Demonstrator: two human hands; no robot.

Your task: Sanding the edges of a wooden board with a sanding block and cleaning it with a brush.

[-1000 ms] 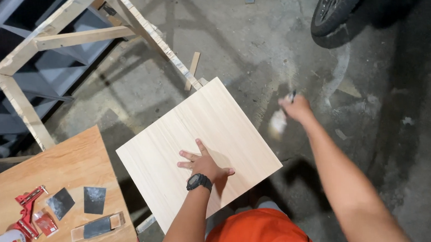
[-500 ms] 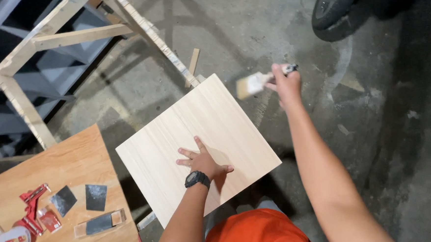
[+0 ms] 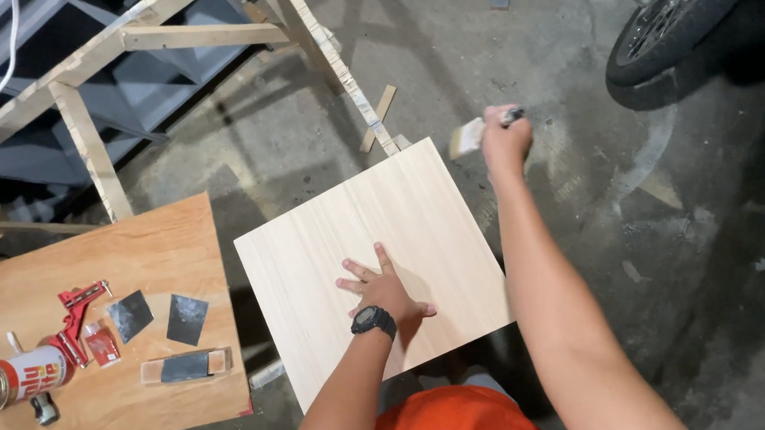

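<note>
Left hand flat on the pale board, fingers spread, palm pressing near its middle. Right hand fisted tight round a brush handle, bristles poking left, just off the board's far right corner above the floor

The square board under the left hand is pale wood, bare and matt, with fine straight grain and a smooth face. The brush in the right hand has light bristles and a dark handle. The table is warmer, reddish plywood with a faint sheen. On it lie two dark sheets of sandpaper, dull and gritty, a shiny metal can with a paper label, and a red clamp. The wristwatch looks like matt black plastic. The floor is rough, stained concrete.
</note>
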